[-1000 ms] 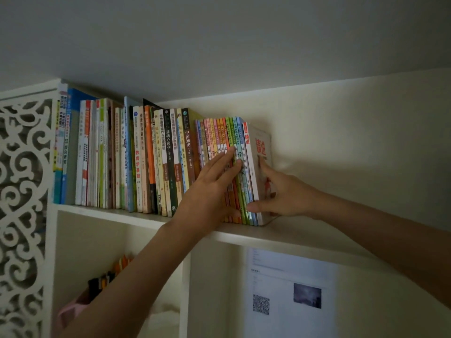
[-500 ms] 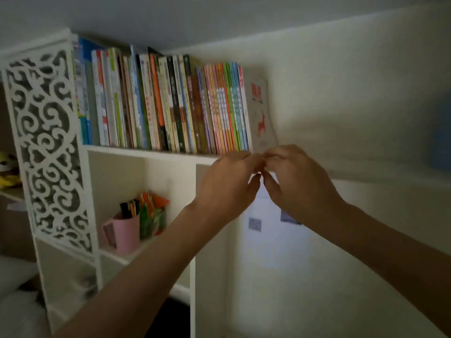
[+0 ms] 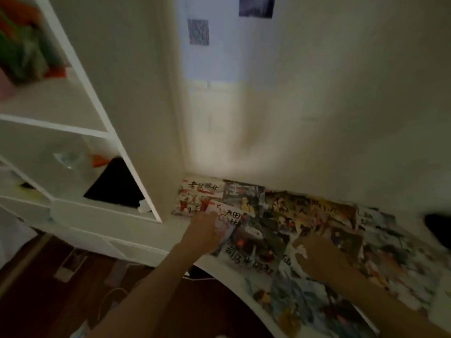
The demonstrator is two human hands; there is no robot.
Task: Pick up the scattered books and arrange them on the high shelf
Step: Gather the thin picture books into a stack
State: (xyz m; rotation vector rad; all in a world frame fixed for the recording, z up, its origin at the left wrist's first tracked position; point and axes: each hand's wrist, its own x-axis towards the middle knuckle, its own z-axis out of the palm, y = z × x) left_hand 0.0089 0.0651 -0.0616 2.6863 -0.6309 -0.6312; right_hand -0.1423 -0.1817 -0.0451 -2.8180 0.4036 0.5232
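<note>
left hand (image 3: pixel 206 229) is pinching a small book (image 3: pixel 225 218) by its near edge, right hand (image 3: pixel 314 252) flat on the pile, gripping nothing

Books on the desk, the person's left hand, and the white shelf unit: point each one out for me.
books (image 3: pixel 288 215), head view, on a picture cover near the wall.
left hand (image 3: pixel 203 231), head view, on its back.
white shelf unit (image 3: pixel 146 132), head view, on its side panel.

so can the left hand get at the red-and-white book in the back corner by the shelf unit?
Probably yes. The left hand is already on a white-covered book right beside the red-and-white book, which lies flat and mostly uncovered, nothing above it. The frame is blurred, so take this loosely.
</note>
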